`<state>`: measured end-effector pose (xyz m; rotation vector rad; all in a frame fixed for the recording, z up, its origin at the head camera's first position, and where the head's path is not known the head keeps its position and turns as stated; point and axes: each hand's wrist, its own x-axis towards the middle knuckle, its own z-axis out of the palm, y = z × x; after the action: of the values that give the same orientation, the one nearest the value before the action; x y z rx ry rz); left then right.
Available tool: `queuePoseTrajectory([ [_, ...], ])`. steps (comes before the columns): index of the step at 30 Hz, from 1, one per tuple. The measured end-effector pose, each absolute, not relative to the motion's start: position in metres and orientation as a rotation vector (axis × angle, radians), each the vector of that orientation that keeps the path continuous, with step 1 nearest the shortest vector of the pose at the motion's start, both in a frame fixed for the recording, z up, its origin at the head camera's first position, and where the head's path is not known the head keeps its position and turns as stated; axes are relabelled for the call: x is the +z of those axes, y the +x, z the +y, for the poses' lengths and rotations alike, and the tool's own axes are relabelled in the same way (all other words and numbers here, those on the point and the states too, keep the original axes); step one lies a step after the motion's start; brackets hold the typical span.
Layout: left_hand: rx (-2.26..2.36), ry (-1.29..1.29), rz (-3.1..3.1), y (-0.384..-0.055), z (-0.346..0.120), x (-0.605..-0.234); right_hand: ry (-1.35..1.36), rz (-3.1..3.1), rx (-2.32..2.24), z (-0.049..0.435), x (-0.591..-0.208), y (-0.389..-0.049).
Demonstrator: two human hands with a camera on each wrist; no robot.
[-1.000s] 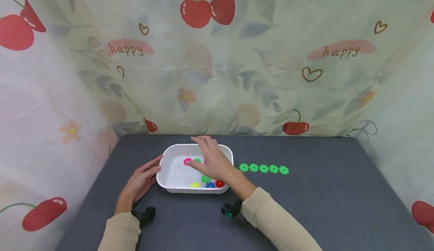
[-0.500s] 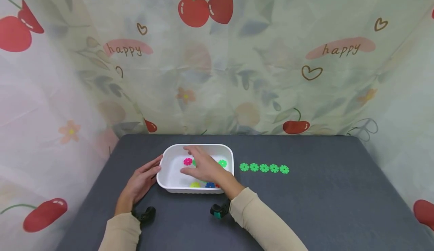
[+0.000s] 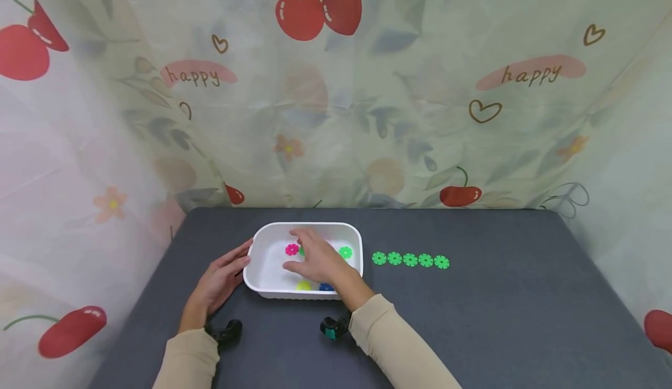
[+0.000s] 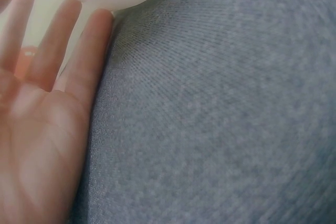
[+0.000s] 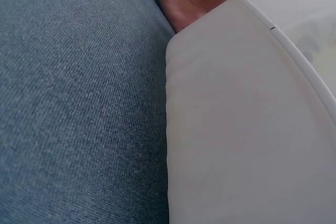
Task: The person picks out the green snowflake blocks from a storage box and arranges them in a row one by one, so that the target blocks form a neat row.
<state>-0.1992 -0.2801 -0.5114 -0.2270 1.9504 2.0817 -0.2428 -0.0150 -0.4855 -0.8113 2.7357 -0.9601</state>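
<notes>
Discs in the tray show only in head view, right fingers spread above, left fingers straight against its wall.

The head view looks forward and down from 6 o'clock, far enough back to frame the dark grey tabletop, white tray, left hand, right hand and, at 12 o'clock, the cherry-print curtain. The left wrist view sits very close, its palm at 8 o'clock, the tray at 11. The right wrist view faces low along the tray's outer wall, which fills 2 to 5 o'clock. All three share tray, tabletop and left hand
</notes>
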Motion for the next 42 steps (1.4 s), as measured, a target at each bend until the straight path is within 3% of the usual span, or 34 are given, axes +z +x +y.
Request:
queuePoseTrajectory([
  [16, 2.075, -0.220, 1.979, -0.2002, -0.2820, -0.5141, -0.884, 2.658, -1.032, -0.0156, -0.4861, -0.2436],
  [42, 2.071, -0.223, 1.970, -0.2020, -0.2813, -0.5146, -0.913, 2.811, -0.667, -0.0167, -0.4894, -0.2420],
])
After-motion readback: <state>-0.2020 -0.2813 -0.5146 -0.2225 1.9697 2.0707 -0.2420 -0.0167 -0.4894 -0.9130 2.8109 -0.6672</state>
